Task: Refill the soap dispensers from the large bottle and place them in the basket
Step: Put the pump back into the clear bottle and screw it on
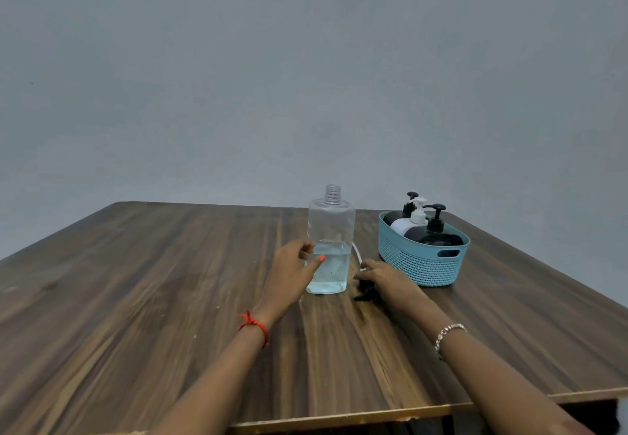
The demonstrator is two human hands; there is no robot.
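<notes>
The large clear bottle (330, 241) stands upright mid-table with its neck uncapped and pale blue liquid filling its lower part. My left hand (293, 273) wraps its left side, thumb across the front. My right hand (382, 276) rests on the table just right of the bottle, closed over a black pump head (363, 293) whose white tube (356, 252) curves up behind the bottle. The teal woven basket (424, 258) stands to the right and holds three dispensers: two black ones (438, 234) and a white one (409, 222), all with pumps on.
The wooden table (170, 281) stretches wide to the left; its front edge runs close below my forearms. A plain grey wall rises behind the table's far edge.
</notes>
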